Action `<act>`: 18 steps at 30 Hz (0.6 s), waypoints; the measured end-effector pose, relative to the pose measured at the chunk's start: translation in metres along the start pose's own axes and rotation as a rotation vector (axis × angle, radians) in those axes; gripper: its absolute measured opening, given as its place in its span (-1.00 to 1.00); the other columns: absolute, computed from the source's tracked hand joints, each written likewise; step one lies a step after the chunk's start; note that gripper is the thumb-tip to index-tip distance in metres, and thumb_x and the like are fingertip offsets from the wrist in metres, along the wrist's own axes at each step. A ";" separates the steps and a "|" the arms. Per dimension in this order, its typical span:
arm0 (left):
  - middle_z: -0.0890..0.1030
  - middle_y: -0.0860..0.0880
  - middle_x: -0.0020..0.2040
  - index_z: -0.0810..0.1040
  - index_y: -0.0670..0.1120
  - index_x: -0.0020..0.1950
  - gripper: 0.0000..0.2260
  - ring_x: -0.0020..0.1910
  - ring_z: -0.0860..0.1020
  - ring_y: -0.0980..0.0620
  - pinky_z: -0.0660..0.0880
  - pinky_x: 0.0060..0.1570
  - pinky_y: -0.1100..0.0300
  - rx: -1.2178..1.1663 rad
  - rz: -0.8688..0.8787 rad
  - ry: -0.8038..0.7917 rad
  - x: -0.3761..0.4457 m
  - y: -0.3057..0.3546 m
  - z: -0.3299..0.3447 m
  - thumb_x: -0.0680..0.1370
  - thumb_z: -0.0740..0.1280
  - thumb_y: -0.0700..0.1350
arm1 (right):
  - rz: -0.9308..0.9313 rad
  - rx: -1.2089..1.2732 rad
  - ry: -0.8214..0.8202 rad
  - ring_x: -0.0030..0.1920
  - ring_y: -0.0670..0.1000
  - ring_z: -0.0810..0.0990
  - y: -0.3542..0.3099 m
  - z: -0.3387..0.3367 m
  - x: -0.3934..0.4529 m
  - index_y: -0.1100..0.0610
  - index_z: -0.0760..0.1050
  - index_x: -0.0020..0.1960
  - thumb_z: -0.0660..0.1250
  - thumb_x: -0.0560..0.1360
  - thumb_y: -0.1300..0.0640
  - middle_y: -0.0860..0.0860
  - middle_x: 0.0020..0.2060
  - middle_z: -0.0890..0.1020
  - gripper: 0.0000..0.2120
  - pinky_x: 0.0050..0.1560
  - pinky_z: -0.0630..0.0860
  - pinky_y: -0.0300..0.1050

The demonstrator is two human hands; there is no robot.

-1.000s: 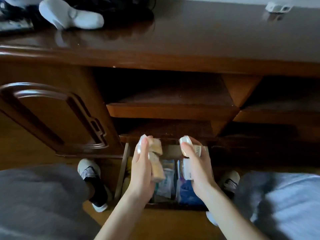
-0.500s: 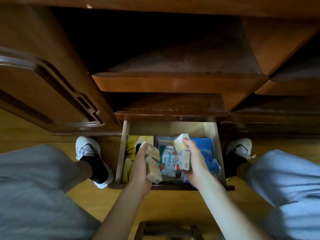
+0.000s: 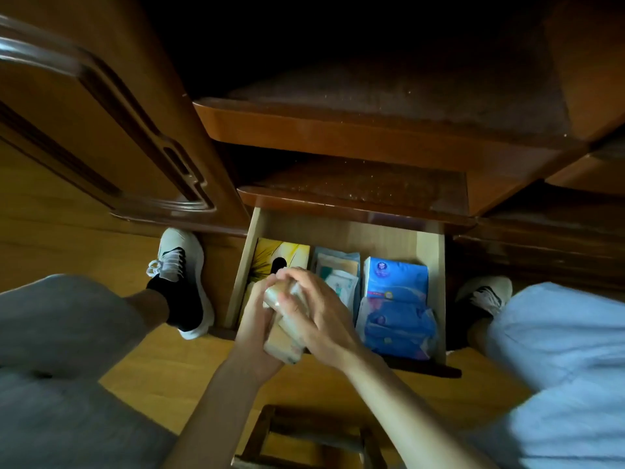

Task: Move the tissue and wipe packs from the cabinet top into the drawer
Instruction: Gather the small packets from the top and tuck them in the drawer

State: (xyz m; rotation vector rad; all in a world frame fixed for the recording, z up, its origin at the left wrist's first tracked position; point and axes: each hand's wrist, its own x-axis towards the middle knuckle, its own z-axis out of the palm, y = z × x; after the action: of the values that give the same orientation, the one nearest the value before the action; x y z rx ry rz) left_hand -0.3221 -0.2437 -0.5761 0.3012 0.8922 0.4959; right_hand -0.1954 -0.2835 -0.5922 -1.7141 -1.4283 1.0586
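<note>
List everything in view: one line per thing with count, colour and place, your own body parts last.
drawer: 1, pale wood, pulled open under the shelves
yellow pack: 1, yellow, drawer's left side
wipe packs: several, pale teal, drawer's middle
blue packs: about 2, blue, drawer's right side
tan tissue pack: 1, beige, held over the drawer
cabinet door: 1, brown, left
stool: 1, dark wood, bottom
shoes: 2, white, flanking the drawer
hands: 2, left hand and right hand, both gripping the tan tissue pack

We see a dim, warm-toned picture: the cabinet recess [image 3: 338,45] falls into near black, the open drawer [image 3: 434,265] catches soft light, the hands look slightly motion-blurred, and wide-angle distortion bends the edges.
</note>
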 end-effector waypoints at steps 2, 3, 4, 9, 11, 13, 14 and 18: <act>0.65 -0.20 -0.05 0.63 -0.17 0.18 -0.62 -0.10 0.68 -0.13 0.62 -0.22 0.04 0.043 0.002 -0.009 0.002 0.005 -0.006 0.61 0.28 0.10 | 0.078 0.021 -0.013 0.40 -0.18 0.44 0.000 0.002 -0.001 -0.27 0.15 0.56 -0.02 0.59 -0.45 -0.22 0.48 0.40 -0.41 0.31 0.54 0.05; 0.66 -0.18 -0.11 0.66 -0.17 0.13 -0.66 -0.17 0.68 -0.10 0.61 -0.29 0.08 0.044 -0.006 -0.009 0.004 0.008 -0.008 0.61 0.27 0.07 | 0.097 0.002 -0.005 0.41 -0.20 0.41 0.000 0.001 -0.001 -0.30 0.08 0.58 -0.07 0.58 -0.47 -0.20 0.51 0.36 -0.39 0.32 0.54 0.04; 0.66 -0.16 -0.18 0.70 -0.15 0.05 -0.66 -0.27 0.68 -0.07 0.59 -0.38 0.13 0.053 -0.016 -0.009 0.004 0.012 -0.009 0.62 0.26 0.07 | 0.107 -0.020 -0.001 0.41 -0.24 0.37 -0.001 -0.001 0.000 -0.33 0.04 0.58 -0.10 0.58 -0.49 -0.20 0.53 0.34 -0.38 0.32 0.53 0.01; 0.56 -0.09 -0.33 0.68 -0.12 -0.10 -0.71 -0.48 0.54 -0.01 0.43 -0.58 0.21 0.116 -0.106 -0.046 0.009 0.018 -0.013 0.57 0.33 0.07 | 0.145 -0.080 -0.078 0.50 -0.11 0.30 0.000 -0.002 -0.005 -0.48 -0.21 0.56 -0.16 0.59 -0.45 -0.13 0.61 0.20 -0.43 0.32 0.48 -0.01; 0.60 -0.14 -0.25 0.67 -0.17 -0.02 -0.74 -0.38 0.60 -0.04 0.52 -0.46 0.16 0.103 -0.110 -0.029 0.010 0.017 -0.008 0.58 0.34 0.01 | 0.165 -0.094 -0.085 0.53 -0.08 0.25 0.002 -0.006 -0.006 -0.50 -0.23 0.55 -0.16 0.60 -0.44 -0.13 0.63 0.16 -0.45 0.29 0.40 -0.06; 0.58 -0.28 -0.09 0.60 -0.29 0.16 -0.69 -0.20 0.62 -0.17 0.57 -0.25 0.08 0.096 -0.058 0.064 0.013 0.015 -0.002 0.57 0.34 -0.07 | 0.228 -0.064 -0.090 0.52 -0.12 0.22 0.005 -0.014 -0.004 -0.52 -0.19 0.54 -0.10 0.60 -0.43 -0.16 0.62 0.17 -0.46 0.27 0.35 -0.09; 0.56 -0.34 0.00 0.54 -0.36 0.27 -0.62 -0.09 0.59 -0.26 0.55 -0.10 -0.02 0.082 -0.032 0.114 0.014 0.013 0.000 0.57 0.33 -0.11 | 0.272 -0.023 -0.087 0.53 -0.11 0.22 0.007 -0.019 -0.003 -0.52 -0.13 0.54 -0.05 0.59 -0.42 -0.17 0.62 0.18 -0.44 0.31 0.37 -0.07; 0.53 -0.32 0.14 0.45 -0.33 0.40 -0.56 0.09 0.52 -0.30 0.46 0.06 -0.13 0.038 0.024 0.207 0.019 0.012 0.009 0.60 0.32 -0.12 | 0.359 0.024 -0.036 0.41 -0.14 0.38 0.021 -0.043 0.005 -0.32 0.09 0.58 0.29 0.54 -0.28 -0.20 0.48 0.38 -0.32 0.35 0.44 -0.07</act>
State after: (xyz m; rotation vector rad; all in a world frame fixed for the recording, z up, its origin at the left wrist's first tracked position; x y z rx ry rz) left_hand -0.3085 -0.2242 -0.5782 0.2994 1.1012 0.5396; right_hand -0.1469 -0.2819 -0.5922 -1.9896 -1.1464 1.2938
